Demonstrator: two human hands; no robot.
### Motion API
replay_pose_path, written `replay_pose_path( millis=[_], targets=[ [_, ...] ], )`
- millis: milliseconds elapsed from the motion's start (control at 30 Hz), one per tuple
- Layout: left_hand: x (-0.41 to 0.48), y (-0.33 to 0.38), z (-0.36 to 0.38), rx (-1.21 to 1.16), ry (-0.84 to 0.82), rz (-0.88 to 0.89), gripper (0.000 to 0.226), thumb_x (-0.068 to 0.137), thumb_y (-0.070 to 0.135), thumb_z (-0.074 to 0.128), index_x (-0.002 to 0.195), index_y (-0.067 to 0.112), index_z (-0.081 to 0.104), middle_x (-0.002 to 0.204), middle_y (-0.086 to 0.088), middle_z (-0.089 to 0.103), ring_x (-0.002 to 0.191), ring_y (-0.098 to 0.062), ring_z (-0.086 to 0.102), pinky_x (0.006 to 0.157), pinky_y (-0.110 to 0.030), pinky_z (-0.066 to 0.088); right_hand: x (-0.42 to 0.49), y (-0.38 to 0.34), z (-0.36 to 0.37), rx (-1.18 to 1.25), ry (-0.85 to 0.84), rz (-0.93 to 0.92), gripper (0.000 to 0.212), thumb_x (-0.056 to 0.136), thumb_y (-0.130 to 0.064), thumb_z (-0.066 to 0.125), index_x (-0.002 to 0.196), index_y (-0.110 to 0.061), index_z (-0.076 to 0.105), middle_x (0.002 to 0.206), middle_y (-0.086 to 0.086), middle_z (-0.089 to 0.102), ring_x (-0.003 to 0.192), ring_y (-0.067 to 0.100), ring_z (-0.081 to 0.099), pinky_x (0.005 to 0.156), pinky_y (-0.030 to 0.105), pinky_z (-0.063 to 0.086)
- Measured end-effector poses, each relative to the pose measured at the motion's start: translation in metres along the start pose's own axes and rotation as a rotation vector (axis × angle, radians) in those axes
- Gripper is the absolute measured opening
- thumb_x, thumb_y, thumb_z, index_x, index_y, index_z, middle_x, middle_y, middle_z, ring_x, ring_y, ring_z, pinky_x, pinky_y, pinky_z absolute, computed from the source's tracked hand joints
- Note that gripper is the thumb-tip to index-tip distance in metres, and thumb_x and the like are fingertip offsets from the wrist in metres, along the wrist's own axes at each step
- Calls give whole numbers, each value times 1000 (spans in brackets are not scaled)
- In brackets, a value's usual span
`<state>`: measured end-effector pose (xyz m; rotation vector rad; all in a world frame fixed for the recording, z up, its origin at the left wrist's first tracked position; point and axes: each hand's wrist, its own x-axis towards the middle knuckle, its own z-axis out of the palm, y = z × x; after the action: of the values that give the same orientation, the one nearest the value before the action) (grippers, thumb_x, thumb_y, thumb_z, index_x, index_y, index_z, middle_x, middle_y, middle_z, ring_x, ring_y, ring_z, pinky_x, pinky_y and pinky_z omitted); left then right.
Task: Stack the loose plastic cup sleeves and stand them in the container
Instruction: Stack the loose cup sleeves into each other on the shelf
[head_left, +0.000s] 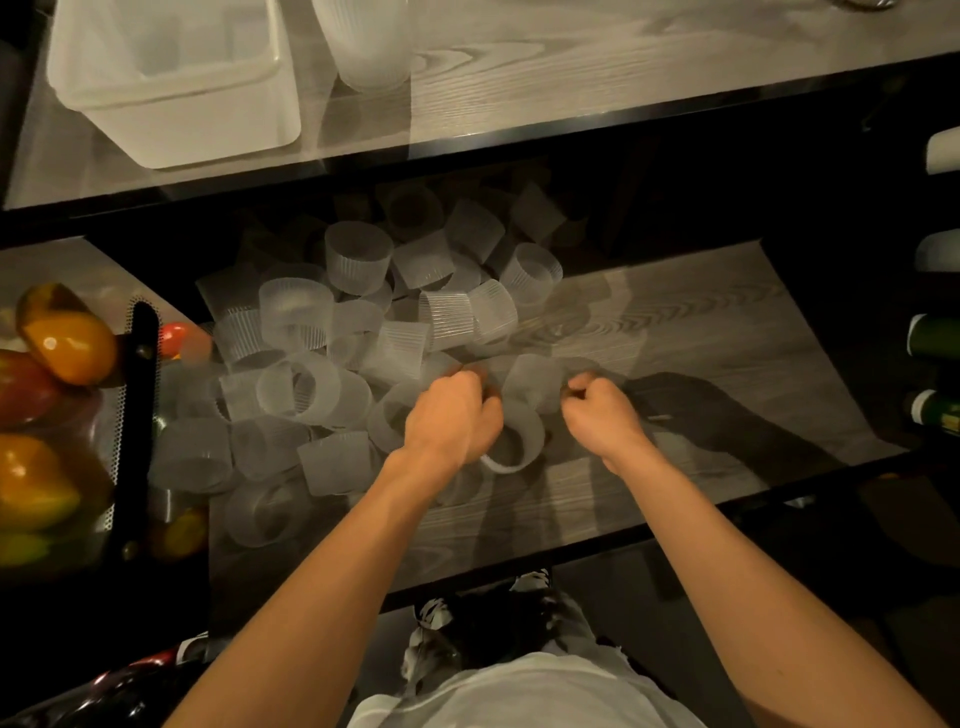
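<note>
The cup sleeves (358, 257) heaped mid-frame are frosted white with fine ribbing. The container (208, 130) at upper left is milky white. The shelf (701, 322) is grey wood grain. Fruit (67, 343) at left is orange, red and yellow.

Light: dim and warm, brightest at the far edge of the upper shelf (623, 62).
Shadows: the arms' dark shadow falls toward the right edge of the lower shelf (701, 322).
Blur: motion smears the left hand (452, 415), right hand (602, 415) and the sleeve (519, 447) by them.
Glare: small highlights on the fruit (67, 343).
Corners: black, lines bowed.
</note>
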<state>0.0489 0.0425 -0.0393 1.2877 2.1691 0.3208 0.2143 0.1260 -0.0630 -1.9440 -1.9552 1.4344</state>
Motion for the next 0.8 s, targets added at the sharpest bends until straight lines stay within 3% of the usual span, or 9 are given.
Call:
replay_pose_path(
  millis=[133,267,367,467,567,667,800],
  targets=[
    [16,12,4,-82,-62,-30,28,101,35,45,114,17,62,118,-11,64,110,-36,59,89,-42,49,9,7,2,140,-12,117,51,95,-14,50,145,-12,43,138,10,56,124,29,54,97,34,45],
    [26,24,8,-163,-228,-90,40,107,38,35,137,21,56,146,-11,54,134,-35,49,107,-36,37,12,12,5,242,-30,105,44,93,-9,46,136,-15,53,129,8,62,120,28,57,92,33,47],
    [26,24,12,-226,-264,-81,40,108,36,36,141,23,53,151,-9,51,138,-31,45,103,-29,33,10,9,4,321,-13,55,44,97,-8,48,138,-18,56,128,-1,60,119,19,56,97,30,46],
    [25,24,12,-333,-189,13,38,105,27,43,139,18,57,145,-7,57,136,-26,49,105,-28,35,7,1,-4,386,42,-41,40,100,-11,51,139,-19,58,129,-4,62,109,7,57,89,20,43],
    [23,23,-2,-451,29,165,36,101,24,51,135,18,61,136,1,61,125,-11,57,104,-23,42,-3,-15,-17,441,123,-151,35,100,-20,56,135,-25,62,124,-4,66,111,13,63,96,31,52],
    [5,8,-25,-618,204,270,21,98,22,57,115,26,68,110,6,68,94,-2,62,84,-19,50,-27,-33,-23,438,30,-260,17,99,-30,59,115,-28,67,104,0,68,91,21,68,81,39,57],
    [-7,-6,-25,-723,140,230,15,98,17,59,99,25,72,85,10,70,74,-4,61,71,-27,52,-42,-30,-35,356,-169,-265,16,100,-31,59,109,-20,68,99,9,71,81,13,71,74,30,55]
  ],
)
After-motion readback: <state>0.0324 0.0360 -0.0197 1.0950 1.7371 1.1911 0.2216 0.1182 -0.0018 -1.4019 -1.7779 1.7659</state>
